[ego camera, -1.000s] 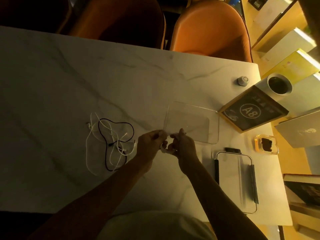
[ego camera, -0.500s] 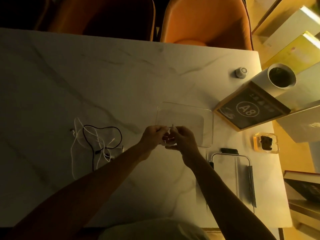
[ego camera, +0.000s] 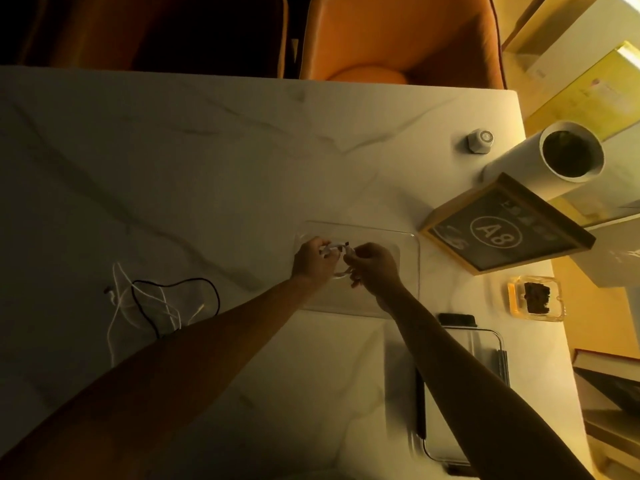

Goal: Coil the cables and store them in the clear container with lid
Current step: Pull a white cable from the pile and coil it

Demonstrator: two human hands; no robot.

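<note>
A clear container (ego camera: 408, 258) lies open on the marble table, right of centre. Above its near-left part my left hand (ego camera: 313, 259) and my right hand (ego camera: 374, 266) hold a small coiled white cable (ego camera: 337, 249) between them, fingers pinched on it. Its loops hang under my fingers. To the left a loose tangle of white and black cables (ego camera: 162, 304) lies on the table, partly hidden by my left forearm. The container's lid (ego camera: 485, 344), clear with dark clips, lies near the table's front right edge, under my right forearm.
A framed sign marked A8 (ego camera: 502, 226), a white cylinder (ego camera: 554, 157), a small round device (ego camera: 480, 140) and a glass ashtray (ego camera: 536, 297) stand at the right edge. Books (ego camera: 609, 375) lie beyond it. An orange chair (ego camera: 398, 39) stands behind the table.
Both hands have moved forward with the white cable, from the container's near-left corner to above its inside. The loose cable tangle has stayed in place.
</note>
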